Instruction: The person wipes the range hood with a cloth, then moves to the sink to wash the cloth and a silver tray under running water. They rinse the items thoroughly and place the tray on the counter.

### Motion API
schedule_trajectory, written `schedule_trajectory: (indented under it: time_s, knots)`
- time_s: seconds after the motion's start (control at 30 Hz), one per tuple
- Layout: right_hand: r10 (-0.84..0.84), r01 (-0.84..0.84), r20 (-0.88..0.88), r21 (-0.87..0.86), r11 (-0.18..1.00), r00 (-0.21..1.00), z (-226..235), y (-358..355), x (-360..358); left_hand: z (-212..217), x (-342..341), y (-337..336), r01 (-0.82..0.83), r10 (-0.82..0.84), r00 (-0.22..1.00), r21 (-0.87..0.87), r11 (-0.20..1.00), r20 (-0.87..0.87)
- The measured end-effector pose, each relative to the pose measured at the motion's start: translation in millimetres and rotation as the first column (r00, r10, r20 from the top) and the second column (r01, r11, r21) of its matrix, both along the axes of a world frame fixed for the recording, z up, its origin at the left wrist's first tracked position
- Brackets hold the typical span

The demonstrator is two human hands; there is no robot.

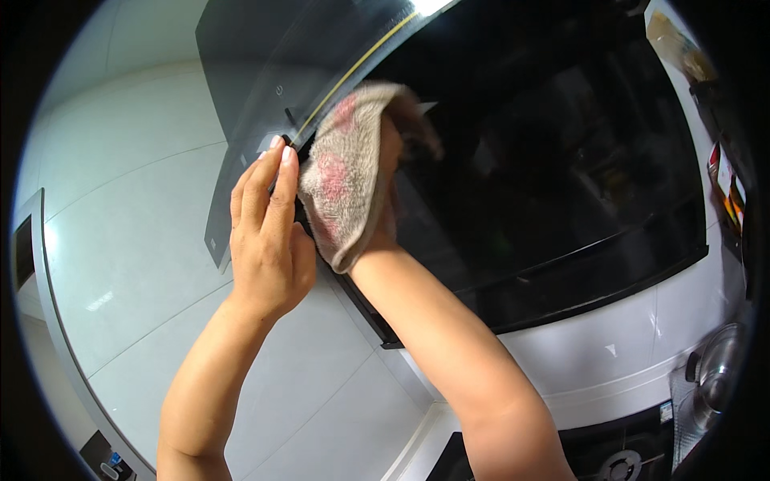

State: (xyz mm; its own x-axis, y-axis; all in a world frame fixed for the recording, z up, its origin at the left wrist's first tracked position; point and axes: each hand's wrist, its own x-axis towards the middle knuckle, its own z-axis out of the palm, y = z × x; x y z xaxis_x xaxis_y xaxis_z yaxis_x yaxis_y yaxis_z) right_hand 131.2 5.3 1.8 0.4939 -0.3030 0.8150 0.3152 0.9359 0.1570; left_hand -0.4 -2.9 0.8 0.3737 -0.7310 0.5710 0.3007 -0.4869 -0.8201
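A beige cloth with pink patches (333, 176) is draped over my right hand (391, 148), which grips it against the left side of a large black glossy panel (545, 168). The cloth covers most of that hand's fingers, and its far corner is smeared by motion. My left hand (269, 216) is beside the cloth, fingers stretched upward. Its fingertips rest at the lower edge of a tilted dark glass panel (273, 72), near a small black fitting. Both panels look like parts of a range hood.
Light wall tiles (136, 232) run along the left, with a door frame (52, 297) beyond. Below at the right is a black gas stove (618, 457). A metal pot (718, 361) stands at the far right, under several colourful packages (726, 188).
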Motion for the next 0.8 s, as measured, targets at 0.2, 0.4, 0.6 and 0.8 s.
schedule_trajectory:
  time_s: [0.2, 0.4, 0.6, 0.8]
  knots:
    - [-0.888, 0.886, 0.016, -0.066, 0.458, 0.46, -25, 26, -16, 1, 6, 12, 0.075, -0.075, 0.997, 0.01, 0.997, -0.011]
    - [-0.466, 0.458, -0.228, -0.092, 0.884, 0.855, -7, -20, 11, 2, 3, 12, 0.047, -0.051, 0.996, -0.056, 0.997, -0.077]
    - [-0.075, 0.076, -0.018, 0.049, 0.996, 0.997, -3, -28, -16, 3, -11, 13, 0.074, -0.096, 0.98, -0.126, 0.989, -0.176]
    - [-0.832, 0.824, 0.088, -0.229, 0.519, 0.548, -21, 51, -47, -10, -34, 23, 0.011, -0.048, 0.98, -0.189, 0.982, -0.192]
